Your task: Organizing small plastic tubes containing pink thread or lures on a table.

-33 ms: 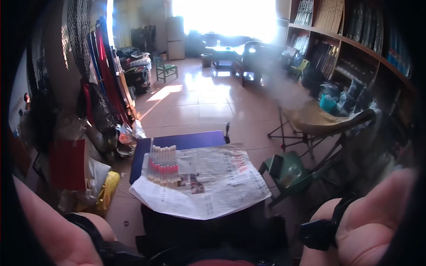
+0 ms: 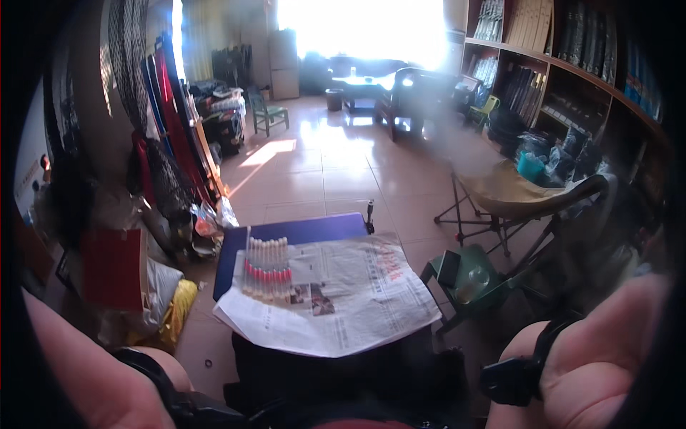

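My left arm [image 2: 89,357] comes in at the lower left, a black strap around it. My right arm [image 2: 600,343] is at the lower right, wearing a strap with a black box [image 2: 509,380]. The fingers of both hands are hidden, so what they hold, if anything, does not show. Between and beyond the arms, a newspaper sheet [image 2: 364,314] covers most of a blue-topped table [image 2: 314,227]. A close row of slender clear tubes [image 2: 268,269], with pale ends and pinkish-red middles, lies on the paper's left part.
Right of the table, a green stool [image 2: 475,289] holds a dark flat object [image 2: 448,269] and a clear container [image 2: 473,284]. Behind it stands a tan folding chair [image 2: 514,189]. A red box [image 2: 113,268] and a yellow bag [image 2: 177,307] are at left. Shelves [image 2: 550,64] line the right wall.
The whole view has shifted slightly, so the table and room sit a little lower and further right. The tubes, paper and both arms keep their places.
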A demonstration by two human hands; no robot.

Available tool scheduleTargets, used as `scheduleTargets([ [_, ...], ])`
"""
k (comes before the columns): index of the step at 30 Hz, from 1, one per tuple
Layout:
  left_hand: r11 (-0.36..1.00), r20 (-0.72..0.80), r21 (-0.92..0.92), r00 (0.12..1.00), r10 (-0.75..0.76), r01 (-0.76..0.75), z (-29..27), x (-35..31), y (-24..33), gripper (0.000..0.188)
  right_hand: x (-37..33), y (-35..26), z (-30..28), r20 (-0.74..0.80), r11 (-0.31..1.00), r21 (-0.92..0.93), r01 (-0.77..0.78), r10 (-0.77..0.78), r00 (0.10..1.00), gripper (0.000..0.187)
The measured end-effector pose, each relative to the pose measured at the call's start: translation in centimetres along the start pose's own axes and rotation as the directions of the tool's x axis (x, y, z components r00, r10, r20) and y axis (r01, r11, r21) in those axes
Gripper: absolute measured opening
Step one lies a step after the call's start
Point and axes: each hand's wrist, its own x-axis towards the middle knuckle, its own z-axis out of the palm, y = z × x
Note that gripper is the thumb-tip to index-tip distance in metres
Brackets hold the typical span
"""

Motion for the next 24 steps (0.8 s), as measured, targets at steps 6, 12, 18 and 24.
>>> scheduleTargets([
  [6,1.0,-0.002,-0.002,1.0,-0.004,0.004,-0.4,0.3,-0.1,0.018,-1.0,1.1,1.3,0.002,0.999,0.039,-0.034,0.034,0.999,0.025],
  [12,0.999,-0.009,0.05,1.0,-0.007,0.007,-1.0,0.0,-0.7,0.019,-1.0,0.6,1.4,-0.002,0.996,0.06,-0.061,0.061,0.998,0.024],
  [18,0.999,-0.032,0.034,0.999,-0.031,0.032,-1.1,-0.2,-1.1,0.019,1.1,0.0,1.2,0.101,0.994,0.094,-0.054,0.045,0.994,0.022],
  [24,0.999,-0.029,0.037,0.999,-0.035,0.036,-0.6,0.0,-1.1,0.02,3.5,-2.0,1.2,0.166,0.988,0.152,-0.015,-0.011,0.986,0.021],
])
